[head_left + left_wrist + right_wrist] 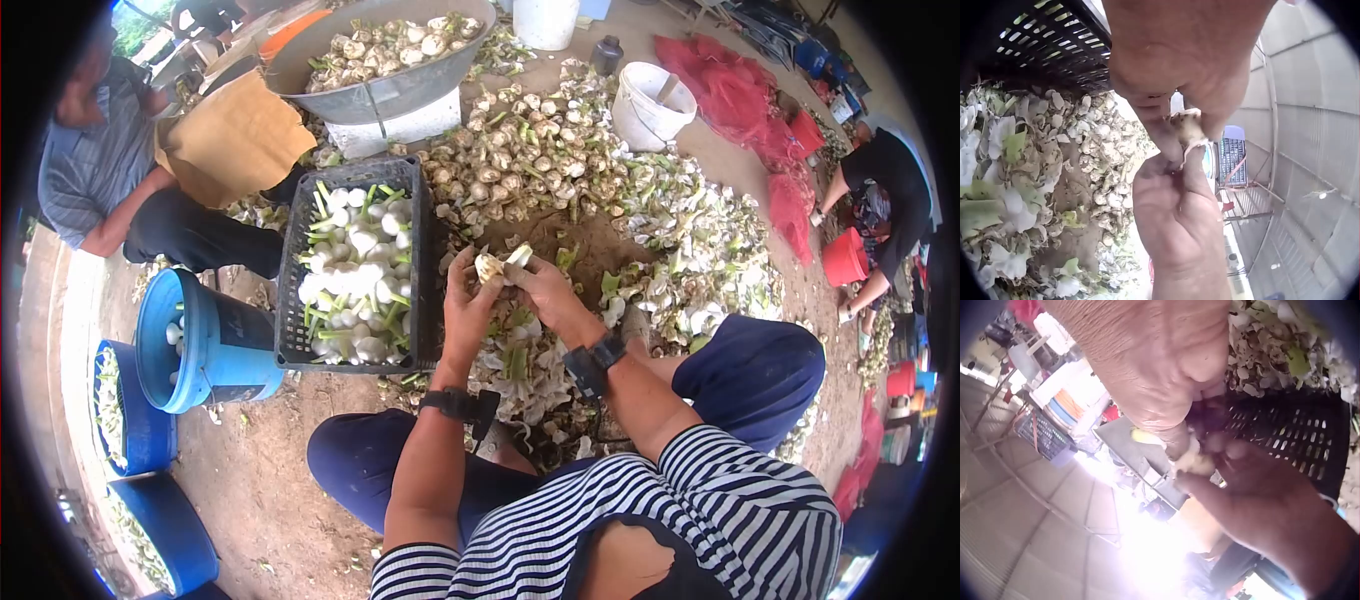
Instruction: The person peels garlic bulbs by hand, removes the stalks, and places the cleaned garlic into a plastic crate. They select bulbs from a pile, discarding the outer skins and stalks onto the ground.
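Note:
A garlic bulb (489, 266) with a short pale green stem is held between both hands in the head view, over a floor of peelings. My left hand (466, 308) grips the bulb's root end with thumb and fingers. From the other side my right hand (550, 298) pinches it by the stem and skin. In the left wrist view the brownish bulb (1188, 127) shows between the fingertips of both hands, partly hidden by them. The right wrist view shows the bulb (1194, 461) at the fingertips, its stem sticking out past the right thumb.
A black crate (290, 320) of peeled white garlic stands left of the hands. Beyond lies a heap of unpeeled garlic (520, 150), with a metal basin (350, 103) and a white bucket (640, 125). Blue buckets (165, 340) stand at left. Another person (110, 150) sits nearby.

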`<move>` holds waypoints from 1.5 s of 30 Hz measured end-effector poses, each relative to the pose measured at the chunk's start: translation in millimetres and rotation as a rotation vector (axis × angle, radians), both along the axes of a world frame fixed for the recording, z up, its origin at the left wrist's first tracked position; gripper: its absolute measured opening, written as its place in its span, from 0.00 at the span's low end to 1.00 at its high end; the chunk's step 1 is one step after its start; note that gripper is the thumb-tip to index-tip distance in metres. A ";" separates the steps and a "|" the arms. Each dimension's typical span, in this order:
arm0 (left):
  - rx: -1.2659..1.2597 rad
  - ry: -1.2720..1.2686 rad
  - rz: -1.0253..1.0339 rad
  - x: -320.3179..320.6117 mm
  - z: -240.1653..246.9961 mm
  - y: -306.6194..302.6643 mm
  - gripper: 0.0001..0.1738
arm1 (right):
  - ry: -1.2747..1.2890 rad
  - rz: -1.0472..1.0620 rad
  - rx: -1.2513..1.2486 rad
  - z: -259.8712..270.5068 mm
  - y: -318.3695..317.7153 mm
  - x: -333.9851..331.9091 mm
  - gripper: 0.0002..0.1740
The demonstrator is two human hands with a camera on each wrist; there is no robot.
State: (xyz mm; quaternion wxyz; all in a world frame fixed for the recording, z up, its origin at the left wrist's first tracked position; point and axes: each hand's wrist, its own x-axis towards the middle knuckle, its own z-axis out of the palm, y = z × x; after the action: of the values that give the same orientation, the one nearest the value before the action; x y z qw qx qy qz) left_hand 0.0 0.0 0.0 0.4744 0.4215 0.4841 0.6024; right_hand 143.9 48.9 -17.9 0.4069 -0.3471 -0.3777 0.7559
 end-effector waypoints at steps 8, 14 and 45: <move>-0.124 0.381 0.150 -20.8 -14.7 4.3 0.24 | -0.496 -0.059 0.475 4.9 -14.5 1.3 0.12; -0.051 0.878 0.043 -6.6 5.5 -0.5 0.15 | -1.027 -0.005 0.707 7.8 -10.3 16.1 0.14; 0.239 0.896 0.218 -2.0 14.3 -1.4 0.08 | -1.274 -0.053 0.898 24.7 -17.7 5.7 0.14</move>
State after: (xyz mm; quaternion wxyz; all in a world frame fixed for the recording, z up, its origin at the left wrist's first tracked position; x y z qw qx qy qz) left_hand -2.0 -1.4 14.3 0.1014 0.6383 0.6098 0.4588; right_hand 149.6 31.3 6.8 0.2309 -0.5254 -0.7999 0.1754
